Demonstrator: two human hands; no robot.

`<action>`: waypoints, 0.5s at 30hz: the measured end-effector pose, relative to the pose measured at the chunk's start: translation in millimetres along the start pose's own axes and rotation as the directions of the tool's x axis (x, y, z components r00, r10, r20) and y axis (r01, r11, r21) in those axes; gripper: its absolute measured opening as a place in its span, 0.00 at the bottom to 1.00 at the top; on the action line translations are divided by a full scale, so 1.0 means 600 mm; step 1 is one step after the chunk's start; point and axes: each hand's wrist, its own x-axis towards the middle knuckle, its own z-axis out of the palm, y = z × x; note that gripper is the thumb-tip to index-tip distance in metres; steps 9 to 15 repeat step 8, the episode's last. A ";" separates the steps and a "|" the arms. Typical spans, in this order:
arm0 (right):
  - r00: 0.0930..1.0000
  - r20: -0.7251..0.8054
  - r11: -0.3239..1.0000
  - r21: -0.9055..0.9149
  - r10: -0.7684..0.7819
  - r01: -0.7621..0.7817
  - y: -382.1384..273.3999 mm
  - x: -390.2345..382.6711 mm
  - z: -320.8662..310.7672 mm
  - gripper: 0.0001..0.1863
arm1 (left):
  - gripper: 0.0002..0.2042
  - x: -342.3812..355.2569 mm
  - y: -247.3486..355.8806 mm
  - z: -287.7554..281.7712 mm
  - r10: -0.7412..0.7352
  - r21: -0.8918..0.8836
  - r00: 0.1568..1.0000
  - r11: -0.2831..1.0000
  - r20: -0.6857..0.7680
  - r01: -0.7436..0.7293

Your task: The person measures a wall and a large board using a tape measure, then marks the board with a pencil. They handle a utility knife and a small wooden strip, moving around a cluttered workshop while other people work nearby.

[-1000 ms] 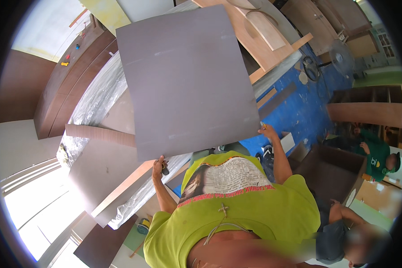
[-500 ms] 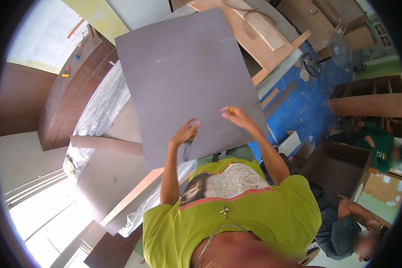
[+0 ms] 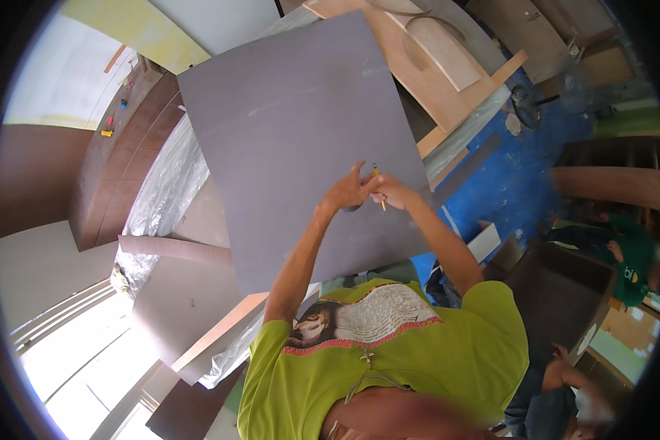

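Observation:
A large grey-brown panel (image 3: 301, 117) lies in front of me, with faint pale marks on its surface. Over its near right part, my two hands meet. My right hand (image 3: 397, 192) is closed on a yellow pencil (image 3: 376, 170), held nearly upright between the fingers. Against it rests my left hand (image 3: 345, 192), its fingers curled and one digit sticking up. Under the left palm shows the edge of a dark rounded thing (image 3: 352, 208); the rest of it is hidden, so its kind cannot be made out.
Pale wooden boards (image 3: 447, 95) lie beyond the panel's right edge, above blue floor covering (image 3: 469, 176). Clear plastic sheeting (image 3: 172, 165) and a narrow brown strip (image 3: 176, 249) lie to the left. Two other people sit at the right near a dark box (image 3: 561, 286).
My hands were apart and have come together over the panel, the left moving right and forward. The pencil now stands more upright in my right hand. The view has shifted slightly.

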 end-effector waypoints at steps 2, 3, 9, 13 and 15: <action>0.997 0.037 0.997 -0.034 -0.075 0.076 -0.032 0.020 -0.037 0.05 | 0.49 0.040 -0.001 -0.009 0.002 0.015 0.997 1.000 0.071 -0.004; 0.995 0.026 0.994 -0.059 -0.095 0.096 -0.058 0.029 -0.057 0.06 | 0.48 0.063 -0.006 -0.029 -0.008 -0.002 0.990 1.000 0.144 0.008; 0.980 -0.084 0.983 -0.002 -0.181 0.181 -0.287 0.085 -0.197 0.08 | 0.45 0.176 -0.021 -0.143 -0.137 -0.079 0.970 0.985 0.199 0.155; 0.980 -0.084 0.983 -0.002 -0.181 0.181 -0.287 0.085 -0.197 0.08 | 0.45 0.176 -0.021 -0.143 -0.137 -0.079 0.970 0.985 0.199 0.155; 0.980 -0.084 0.983 -0.002 -0.181 0.181 -0.287 0.085 -0.197 0.08 | 0.45 0.176 -0.021 -0.143 -0.137 -0.079 0.970 0.985 0.199 0.155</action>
